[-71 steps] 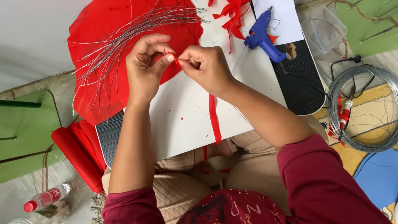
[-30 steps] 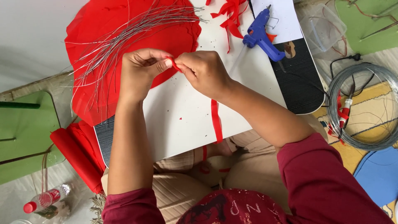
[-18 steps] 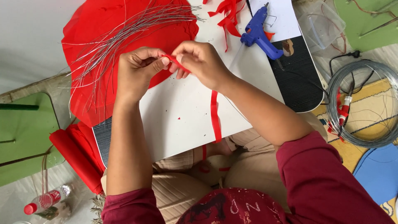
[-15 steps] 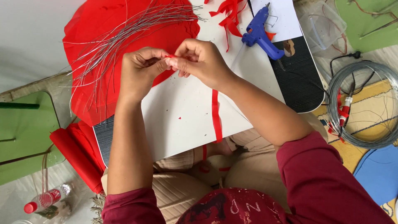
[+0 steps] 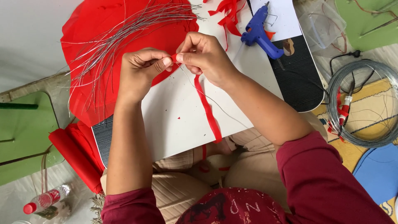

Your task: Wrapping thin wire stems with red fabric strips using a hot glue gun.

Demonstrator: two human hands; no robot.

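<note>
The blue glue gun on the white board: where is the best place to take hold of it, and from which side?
Probably the handle of the blue glue gun, from the right. It lies flat on the white board, and its handle juts right, clear of the red strips.

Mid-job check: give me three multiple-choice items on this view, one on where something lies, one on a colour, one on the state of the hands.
1. Where does the glue gun lie?
A. On the white board, beyond the hands
B. On the green mat
C. Inside the wire coil

2. What colour is the strip hanging from the fingers?
A. Blue
B. Red
C. Silver

3. How do the left hand and right hand stand?
A. Both flat on the board
B. One holds the glue gun
C. Both pinch the strip's end together

A: the gun rests on the board's far side.
B: the strip is red like the paper sheet.
C: fingertips of both hands meet on the strip's end.
</note>
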